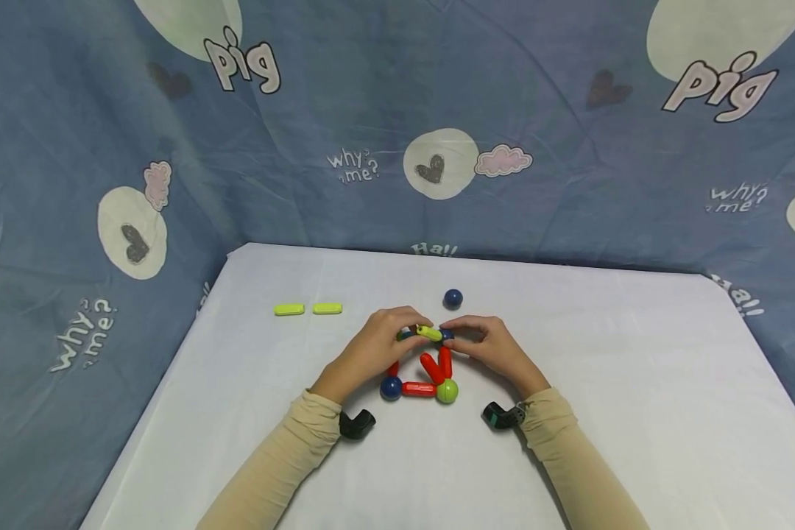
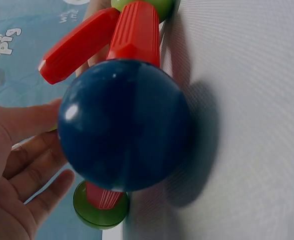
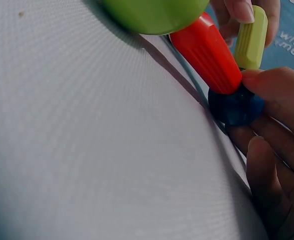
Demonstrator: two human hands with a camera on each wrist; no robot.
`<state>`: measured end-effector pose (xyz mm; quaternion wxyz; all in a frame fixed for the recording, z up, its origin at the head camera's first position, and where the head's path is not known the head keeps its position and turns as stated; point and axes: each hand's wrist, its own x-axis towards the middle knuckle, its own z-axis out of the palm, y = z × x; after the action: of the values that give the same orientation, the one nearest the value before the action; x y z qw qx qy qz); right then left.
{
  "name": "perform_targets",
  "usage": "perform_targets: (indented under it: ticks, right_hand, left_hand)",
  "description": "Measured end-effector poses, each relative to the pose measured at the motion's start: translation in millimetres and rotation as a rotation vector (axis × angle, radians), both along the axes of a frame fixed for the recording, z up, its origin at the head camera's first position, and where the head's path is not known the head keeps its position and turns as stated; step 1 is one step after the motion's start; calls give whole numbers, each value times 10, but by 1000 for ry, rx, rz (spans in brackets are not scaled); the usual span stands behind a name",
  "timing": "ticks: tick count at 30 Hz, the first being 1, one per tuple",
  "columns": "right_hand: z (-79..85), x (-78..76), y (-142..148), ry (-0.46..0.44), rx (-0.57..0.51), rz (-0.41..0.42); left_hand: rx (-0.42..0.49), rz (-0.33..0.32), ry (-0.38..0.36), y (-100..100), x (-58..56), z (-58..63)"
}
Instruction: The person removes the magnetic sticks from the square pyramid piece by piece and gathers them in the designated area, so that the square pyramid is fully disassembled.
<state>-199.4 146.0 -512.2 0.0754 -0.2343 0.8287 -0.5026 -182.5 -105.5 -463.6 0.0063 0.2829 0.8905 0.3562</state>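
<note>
My left hand pinches a yellow-green rod between thumb and fingers. One end of that rod meets a blue ball, which my right hand holds with thumb and fingertips. A red rod runs from this ball to a green ball at the near right corner. From the green ball a second red rod slants up with its other end free. Another red rod joins it to a blue ball at near left. A further green ball is partly hidden by my left hand.
Two loose yellow-green rods, a left one and a right one, lie at the back left of the white table. A loose blue ball sits behind the hands. A patterned blue cloth hangs behind the table.
</note>
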Motion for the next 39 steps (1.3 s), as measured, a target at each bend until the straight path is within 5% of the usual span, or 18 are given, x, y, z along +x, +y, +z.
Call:
perform_targets:
  ticks: [16, 24, 31, 39]
  right_hand:
    - [16, -1, -30, 19, 26, 8]
    - [-14, -7, 14, 5, 38, -8]
    - [-11, 22, 50, -2, 19, -9]
    - [-9, -3, 10, -3, 19, -1]
  left_hand:
    - [-5, 13, 16, -39, 5, 24]
    - [190, 193, 161, -213, -60, 217]
    - [228, 223, 44, -240, -112, 172]
    - [226, 227, 4, -276, -112, 145]
